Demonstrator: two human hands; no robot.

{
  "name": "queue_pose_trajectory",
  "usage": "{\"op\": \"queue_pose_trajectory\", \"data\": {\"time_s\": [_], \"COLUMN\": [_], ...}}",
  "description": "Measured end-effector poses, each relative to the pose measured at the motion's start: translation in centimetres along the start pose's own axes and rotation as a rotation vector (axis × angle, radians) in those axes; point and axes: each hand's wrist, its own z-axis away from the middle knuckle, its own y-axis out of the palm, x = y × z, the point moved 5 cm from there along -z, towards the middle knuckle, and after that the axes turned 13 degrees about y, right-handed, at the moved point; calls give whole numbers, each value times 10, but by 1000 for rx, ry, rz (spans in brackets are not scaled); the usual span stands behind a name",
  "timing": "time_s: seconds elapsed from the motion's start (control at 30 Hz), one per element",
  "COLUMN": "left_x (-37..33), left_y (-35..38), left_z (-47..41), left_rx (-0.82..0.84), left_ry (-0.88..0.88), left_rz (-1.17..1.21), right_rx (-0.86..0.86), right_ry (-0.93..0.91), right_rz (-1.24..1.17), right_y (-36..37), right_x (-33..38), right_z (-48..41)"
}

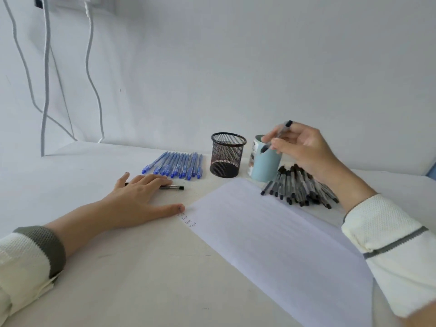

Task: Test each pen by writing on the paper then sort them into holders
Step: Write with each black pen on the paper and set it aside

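The white table (146,267) fills the lower view, its near edge cut off by the frame. On it lies a long sheet of paper (278,244), angled, its lower end cut off; four small lines of writing near its left corner are too faint to read surely. Behind the paper stand a black wire-mesh holder (227,155) — round, see-through, empty as far as the mesh shows — and a smooth pale-blue holder (265,165), whose inside is hidden. A neat row of blue pens (175,165) lies left of the mesh holder; a loose heap of black pens (299,185) lies right of the blue one, partly covered by the right wrist.

The right hand (304,147) is raised over the blue holder, fingers pinching a black pen (278,135) that tilts tip-down at the rim. The left hand (139,199) lies flat and relaxed, palm down, fingers resting on another pen (173,187) — grasping nothing. Both cuffs are ribbed knit, cream with grey bands.
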Motion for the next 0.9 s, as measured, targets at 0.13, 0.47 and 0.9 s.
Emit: {"op": "queue_pose_trajectory", "data": {"time_s": [0.13, 0.47, 0.9], "left_x": [0, 0, -1], "left_y": [0, 0, -1], "left_z": [0, -1, 0], "left_rx": [-8, -19, -3], "left_ry": [2, 6, -4], "left_rz": [-5, -2, 3], "right_rx": [23, -12, 151], "right_ry": [124, 183, 277], "right_rz": [292, 798, 1090], "right_y": [-30, -51, -25], "right_x": [-10, -27, -62], "right_z": [-1, -7, -16]}}
